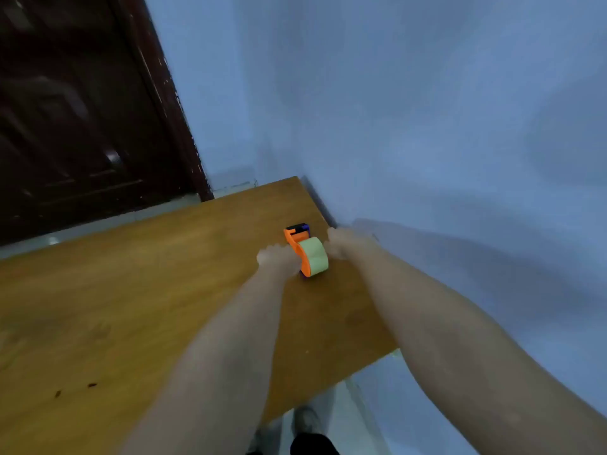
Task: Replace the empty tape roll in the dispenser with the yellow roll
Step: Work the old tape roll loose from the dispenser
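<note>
An orange tape dispenser (293, 242) with a black and blue front end lies on the wooden table (147, 290) near the wall. A pale yellow-green tape roll (314, 256) sits in its near end. My left hand (277, 259) is against the dispenser's left side, level with the roll. My right hand (341, 244) is just right of the roll, beside the wall. Both hands are blurred, so their fingers and any grip cannot be made out.
A blue wall (427, 126) runs close along the table's right edge. A dark wooden door (82, 110) stands beyond the table's far edge. The near table edge drops to a pale floor, where a foot (305, 421) shows.
</note>
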`<action>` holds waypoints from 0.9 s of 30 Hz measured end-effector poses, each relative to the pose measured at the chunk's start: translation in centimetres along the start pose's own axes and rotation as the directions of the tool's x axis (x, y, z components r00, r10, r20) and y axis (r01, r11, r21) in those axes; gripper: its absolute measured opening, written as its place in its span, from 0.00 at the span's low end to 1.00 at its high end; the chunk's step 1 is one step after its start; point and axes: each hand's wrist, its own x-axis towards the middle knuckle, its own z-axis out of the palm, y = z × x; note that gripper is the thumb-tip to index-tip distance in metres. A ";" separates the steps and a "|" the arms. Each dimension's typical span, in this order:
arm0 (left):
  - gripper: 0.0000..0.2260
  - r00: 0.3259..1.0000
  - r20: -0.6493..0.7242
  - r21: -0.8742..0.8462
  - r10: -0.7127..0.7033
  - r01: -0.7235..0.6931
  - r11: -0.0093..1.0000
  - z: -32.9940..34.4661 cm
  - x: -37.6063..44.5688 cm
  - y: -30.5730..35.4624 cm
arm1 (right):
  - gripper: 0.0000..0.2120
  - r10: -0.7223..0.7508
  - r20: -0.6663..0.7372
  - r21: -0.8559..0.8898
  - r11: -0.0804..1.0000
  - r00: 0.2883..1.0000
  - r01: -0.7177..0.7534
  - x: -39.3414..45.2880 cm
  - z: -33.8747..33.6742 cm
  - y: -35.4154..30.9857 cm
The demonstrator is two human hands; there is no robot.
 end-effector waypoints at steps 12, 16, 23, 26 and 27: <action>0.26 0.974 -0.192 -0.022 -0.121 0.119 0.993 1.3 1.5 5.7 | 0.22 -0.035 0.150 -0.031 0.999 0.988 0.040 2.3 2.5 3.6; 0.27 0.966 -0.201 -0.035 -0.162 0.159 0.987 2.0 1.9 6.7 | 0.22 -0.052 0.180 -0.011 0.998 0.982 0.055 2.8 3.0 3.7; 0.26 0.958 -0.198 -0.031 -0.209 0.207 0.978 2.3 2.4 7.4 | 0.22 -0.060 0.196 0.002 0.998 0.979 0.060 3.2 3.1 3.9; 0.25 0.957 -0.196 -0.033 -0.213 0.210 0.977 2.3 2.6 7.4 | 0.23 -0.061 0.213 0.008 0.998 0.975 0.060 3.3 3.0 3.9; 0.25 0.957 -0.194 -0.036 -0.214 0.211 0.977 2.3 2.7 7.4 | 0.23 -0.059 0.215 0.003 0.998 0.975 0.059 3.3 3.0 3.9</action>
